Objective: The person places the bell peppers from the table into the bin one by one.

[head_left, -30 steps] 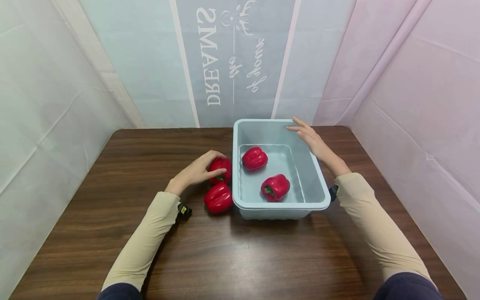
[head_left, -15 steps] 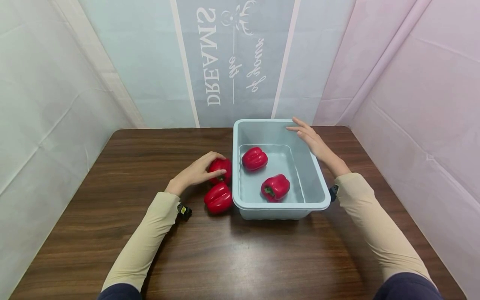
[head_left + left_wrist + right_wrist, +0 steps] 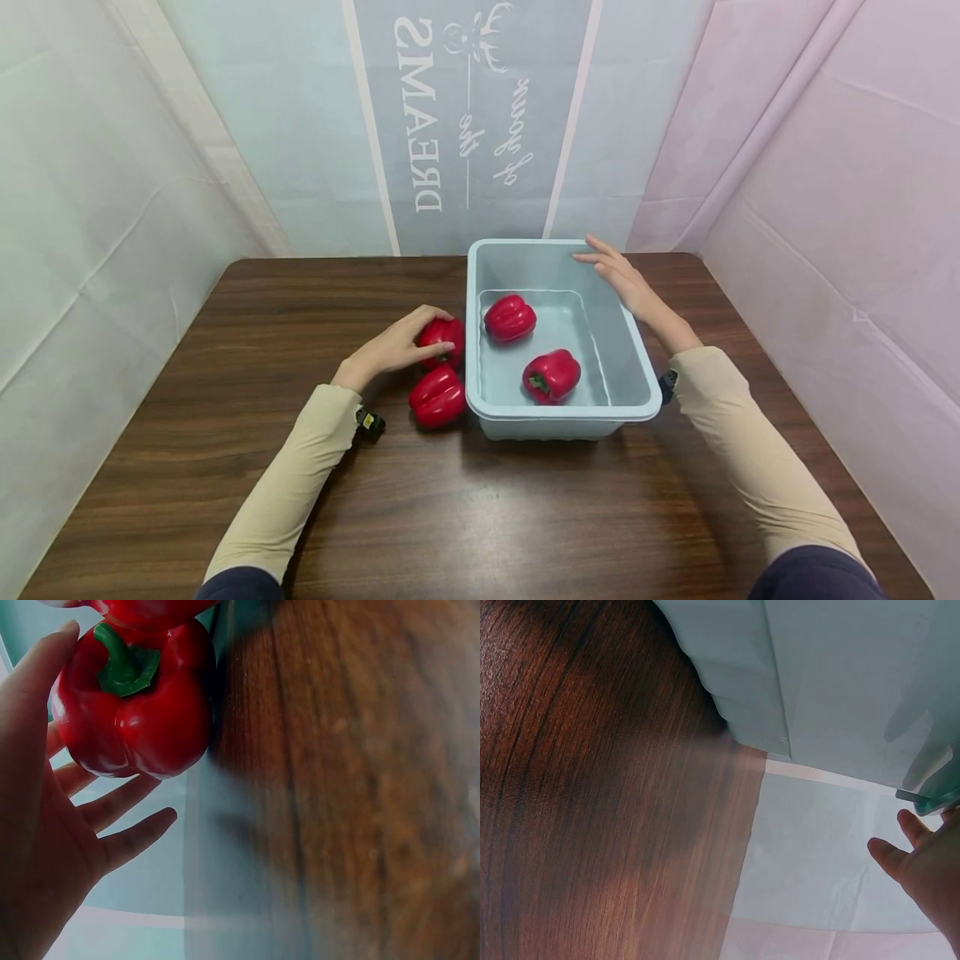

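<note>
A red bell pepper point(image 3: 135, 720) with a green stem lies on the table against the left wall of a pale blue plastic bin point(image 3: 562, 412). My left hand point(image 3: 393, 342) spans it, thumb on the near side and fingers reaching round the far side; in the left wrist view some fingers spread free of its skin. Just below sits a second bell pepper point(image 3: 437, 397), touching the first. Two more bell peppers lie inside the bin, one farther back point(image 3: 510, 318) and one nearer point(image 3: 552, 377). At the bin's far right rim, my right hand point(image 3: 628, 283) rests with straight fingers.
The bin stands on a dark wood-grain table point(image 3: 480, 517). A printed cloth point(image 3: 480, 125) hangs behind it, with pale sheets at the left and right. Small black cameras are strapped at both wrists.
My left hand and the bell pepper under it have shifted very slightly toward me. The right hand, the bin and the other peppers stay where they were.
</note>
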`<action>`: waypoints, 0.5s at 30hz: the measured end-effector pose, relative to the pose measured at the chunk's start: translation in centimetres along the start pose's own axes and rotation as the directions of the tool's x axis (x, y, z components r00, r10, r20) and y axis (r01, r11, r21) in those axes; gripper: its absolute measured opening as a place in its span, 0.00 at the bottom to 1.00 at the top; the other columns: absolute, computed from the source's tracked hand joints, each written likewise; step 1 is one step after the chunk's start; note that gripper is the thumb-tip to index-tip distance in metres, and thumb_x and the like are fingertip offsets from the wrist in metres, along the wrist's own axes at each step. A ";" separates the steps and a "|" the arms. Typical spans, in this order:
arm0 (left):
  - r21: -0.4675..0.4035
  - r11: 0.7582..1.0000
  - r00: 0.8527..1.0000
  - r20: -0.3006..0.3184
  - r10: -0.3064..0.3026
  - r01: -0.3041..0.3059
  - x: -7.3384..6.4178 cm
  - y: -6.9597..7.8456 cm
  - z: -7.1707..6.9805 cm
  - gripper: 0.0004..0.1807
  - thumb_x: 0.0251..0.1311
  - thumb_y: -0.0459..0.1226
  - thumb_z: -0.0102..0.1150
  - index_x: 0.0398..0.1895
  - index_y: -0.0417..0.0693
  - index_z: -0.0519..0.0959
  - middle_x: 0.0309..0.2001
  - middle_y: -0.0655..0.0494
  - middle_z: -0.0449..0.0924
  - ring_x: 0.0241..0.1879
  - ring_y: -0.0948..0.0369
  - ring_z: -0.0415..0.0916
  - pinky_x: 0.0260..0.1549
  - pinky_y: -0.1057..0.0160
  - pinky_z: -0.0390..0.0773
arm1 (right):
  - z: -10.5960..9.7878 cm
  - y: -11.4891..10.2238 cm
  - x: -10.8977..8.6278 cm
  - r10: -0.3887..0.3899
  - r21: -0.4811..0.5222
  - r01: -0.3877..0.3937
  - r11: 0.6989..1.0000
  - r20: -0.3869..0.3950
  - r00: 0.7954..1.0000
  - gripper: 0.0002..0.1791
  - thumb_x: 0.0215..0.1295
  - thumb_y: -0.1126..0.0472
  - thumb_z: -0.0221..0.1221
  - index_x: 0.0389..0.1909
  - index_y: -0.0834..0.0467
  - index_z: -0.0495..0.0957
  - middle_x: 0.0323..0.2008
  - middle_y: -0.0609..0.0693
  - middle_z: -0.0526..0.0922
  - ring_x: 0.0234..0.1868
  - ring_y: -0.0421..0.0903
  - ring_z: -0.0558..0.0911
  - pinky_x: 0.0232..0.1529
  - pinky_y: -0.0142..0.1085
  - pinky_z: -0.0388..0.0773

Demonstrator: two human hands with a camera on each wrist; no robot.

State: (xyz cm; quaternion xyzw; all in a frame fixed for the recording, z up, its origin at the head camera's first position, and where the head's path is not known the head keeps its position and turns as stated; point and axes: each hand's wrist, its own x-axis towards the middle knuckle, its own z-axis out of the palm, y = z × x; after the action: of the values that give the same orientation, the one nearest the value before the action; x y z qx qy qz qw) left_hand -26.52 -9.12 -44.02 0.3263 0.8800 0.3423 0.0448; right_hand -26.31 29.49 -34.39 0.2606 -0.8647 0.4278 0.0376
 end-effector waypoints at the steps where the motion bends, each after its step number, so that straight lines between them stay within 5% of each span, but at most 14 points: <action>1: -0.004 1.000 1.000 0.003 -0.003 0.003 0.0 0.0 0.0 0.30 0.53 0.59 0.57 0.58 0.62 0.65 0.52 0.63 0.67 0.48 0.63 0.69 0.41 0.64 0.78 | 0.0 0.1 0.0 -0.001 0.003 0.001 1.000 0.003 1.000 0.22 0.72 0.64 0.35 0.60 0.71 0.65 0.70 0.66 0.47 0.71 0.63 0.42 0.65 0.63 0.37; 15: -0.016 0.999 0.999 0.014 -0.037 0.037 0.2 -0.4 0.2 0.35 0.48 0.60 0.62 0.59 0.65 0.63 0.51 0.65 0.67 0.48 0.63 0.69 0.39 0.65 0.79 | 0.1 0.0 0.1 0.024 -0.015 -0.025 1.000 -0.006 1.000 0.21 0.71 0.66 0.38 0.59 0.71 0.66 0.70 0.65 0.47 0.71 0.63 0.43 0.65 0.63 0.38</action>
State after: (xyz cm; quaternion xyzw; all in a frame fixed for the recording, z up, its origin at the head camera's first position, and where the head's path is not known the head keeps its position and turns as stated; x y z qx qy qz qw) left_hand -26.82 -9.10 -44.41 0.3119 0.8827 0.3464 0.0598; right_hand -26.34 29.39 -34.40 0.2484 -0.8709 0.4225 0.0370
